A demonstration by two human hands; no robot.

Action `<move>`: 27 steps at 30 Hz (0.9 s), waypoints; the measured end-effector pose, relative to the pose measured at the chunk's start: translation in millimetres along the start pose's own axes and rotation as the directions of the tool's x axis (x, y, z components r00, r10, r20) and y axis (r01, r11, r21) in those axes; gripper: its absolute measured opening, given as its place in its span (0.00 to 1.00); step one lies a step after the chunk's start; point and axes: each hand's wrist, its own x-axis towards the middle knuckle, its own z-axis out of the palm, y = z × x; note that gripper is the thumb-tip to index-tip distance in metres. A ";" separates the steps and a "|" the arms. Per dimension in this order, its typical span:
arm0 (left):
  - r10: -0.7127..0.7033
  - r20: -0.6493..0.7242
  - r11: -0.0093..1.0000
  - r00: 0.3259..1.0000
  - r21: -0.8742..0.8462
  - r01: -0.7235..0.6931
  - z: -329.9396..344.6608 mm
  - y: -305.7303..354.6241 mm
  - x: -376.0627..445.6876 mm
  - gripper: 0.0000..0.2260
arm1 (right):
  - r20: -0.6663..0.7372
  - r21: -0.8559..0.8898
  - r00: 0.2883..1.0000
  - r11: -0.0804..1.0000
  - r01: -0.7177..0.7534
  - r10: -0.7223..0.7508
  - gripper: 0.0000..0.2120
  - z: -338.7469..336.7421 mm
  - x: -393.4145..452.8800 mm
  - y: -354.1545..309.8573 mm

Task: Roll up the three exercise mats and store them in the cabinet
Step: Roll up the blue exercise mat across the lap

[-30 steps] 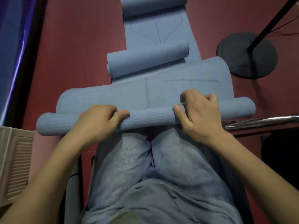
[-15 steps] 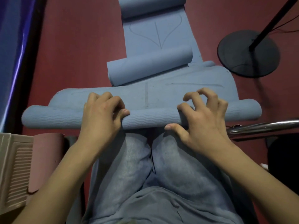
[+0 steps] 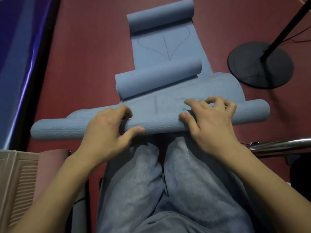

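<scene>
Dark red floor point(image 3: 87, 68); black stand base point(image 3: 260, 64) right.

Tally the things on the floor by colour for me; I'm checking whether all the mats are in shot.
Blue mats: 2, the near one under the left hand and right hand, and a far one curled at both ends.
Black stand base: 1.
Total: 3.

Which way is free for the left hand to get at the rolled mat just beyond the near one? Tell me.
Probably straight ahead: the left hand grips the near roll, and only flat mat lies before the middle roll.
</scene>
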 end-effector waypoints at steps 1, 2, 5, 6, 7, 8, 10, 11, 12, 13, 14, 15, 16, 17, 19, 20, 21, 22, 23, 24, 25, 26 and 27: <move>0.002 0.018 1.000 1.000 0.002 -0.002 -0.7 -0.6 4.3 0.23 | 0.010 0.030 1.000 0.999 -0.028 0.028 0.21 0.4 5.9 -1.8; 0.005 0.035 1.000 0.999 0.008 -0.005 -0.8 -1.9 9.0 0.23 | 0.023 0.037 0.999 0.998 -0.048 0.047 0.18 1.0 12.7 -3.3; -0.011 0.081 1.000 0.997 0.022 0.009 -1.8 -8.9 25.3 0.26 | 0.125 -0.022 0.991 0.999 -0.046 0.049 0.16 -2.2 31.5 -4.7; -0.021 0.101 1.000 0.995 0.008 0.020 -1.7 -12.7 29.9 0.27 | 0.178 -0.008 0.984 1.000 -0.030 0.031 0.16 -5.0 35.6 -3.6; -0.028 0.125 0.999 0.992 -0.016 0.030 -2.0 -16.6 33.4 0.27 | 0.229 0.012 0.973 1.000 -0.004 0.001 0.17 -8.9 38.2 -2.6; -0.033 0.148 0.999 0.988 -0.032 0.038 -2.0 -20.3 36.3 0.27 | 0.266 0.014 0.963 0.999 0.044 -0.046 0.18 -13.1 39.0 -2.2; -0.040 0.184 0.999 0.982 -0.028 0.046 -1.5 -25.7 41.9 0.28 | 0.317 -0.068 0.938 0.984 0.166 -0.136 0.23 -20.2 36.6 -2.5; -0.045 0.203 0.998 0.978 -0.023 0.050 -1.7 -26.3 45.3 0.28 | 0.331 -0.126 0.930 0.970 0.208 -0.157 0.26 -22.3 34.7 -3.6; -0.056 0.222 0.998 0.973 -0.025 0.063 -1.6 -26.5 49.2 0.28 | 0.344 -0.174 0.926 0.958 0.227 -0.157 0.29 -23.9 33.8 -5.7; -0.070 0.242 0.996 0.968 -0.031 0.080 -2.0 -26.1 53.7 0.28 | 0.356 -0.205 0.924 0.953 0.225 -0.142 0.30 -25.0 33.7 -8.0; -0.081 0.264 0.995 0.961 -0.040 0.094 -2.4 -25.9 58.1 0.26 | 0.361 -0.216 0.925 0.954 0.209 -0.120 0.30 -25.2 34.5 -9.7; -0.087 0.289 0.993 0.953 -0.053 0.107 -2.9 -25.5 61.9 0.25 | 0.367 -0.211 0.925 0.960 0.187 -0.099 0.28 -25.1 35.7 -12.0; -0.092 0.319 0.991 0.943 -0.068 0.119 -3.5 -25.0 65.2 0.23 | 0.368 -0.202 0.926 0.964 0.174 -0.090 0.26 -25.3 37.3 -14.5; -0.094 0.351 0.988 0.932 -0.083 0.131 -4.3 -24.7 67.3 0.21 | 0.365 -0.200 0.927 0.965 0.172 -0.089 0.25 -25.0 38.8 -16.5; -0.096 0.385 0.983 0.918 -0.106 0.147 -5.0 -24.4 68.6 0.20 | 0.359 -0.205 0.928 0.962 0.181 -0.098 0.25 -23.1 41.0 -17.9; -0.098 0.379 0.982 0.920 -0.113 0.151 -4.6 -24.4 67.8 0.21 | 0.358 -0.196 0.928 0.963 0.183 -0.103 0.24 -21.8 41.9 -16.9; -0.092 0.356 0.983 0.930 -0.117 0.142 -3.2 -25.2 65.7 0.23 | 0.356 -0.175 0.928 0.968 0.178 -0.107 0.23 -21.0 42.7 -15.1; -0.074 0.311 0.986 0.948 -0.117 0.116 -0.6 -26.8 62.7 0.23 | 0.355 -0.148 0.929 0.975 0.167 -0.105 0.22 -20.1 43.5 -13.2; -0.044 0.249 0.991 0.968 -0.112 0.073 3.2 -28.4 58.9 0.24 | 0.357 -0.127 0.928 0.979 0.158 -0.103 0.21 -19.0 44.0 -11.3; -0.016 0.178 0.995 0.984 -0.098 0.033 7.6 -30.2 54.7 0.24 | 0.358 -0.114 0.928 0.981 0.154 -0.104 0.20 -18.0 44.6 -9.8; -0.006 0.114 0.997 0.993 -0.076 0.015 11.9 -32.2 50.8 0.23 | 0.360 -0.103 0.927 0.983 0.154 -0.107 0.20 -16.7 45.7 -9.0; -0.010 0.063 0.999 0.998 -0.049 0.013 15.5 -33.2 47.8 0.23 | 0.362 -0.090 0.926 0.984 0.152 -0.110 0.20 -15.6 47.7 -8.7; -0.014 0.026 1.000 1.000 -0.025 0.015 18.1 -33.3 45.3 0.24 | 0.367 -0.073 0.924 0.986 0.147 -0.110 0.21 -14.9 50.4 -8.8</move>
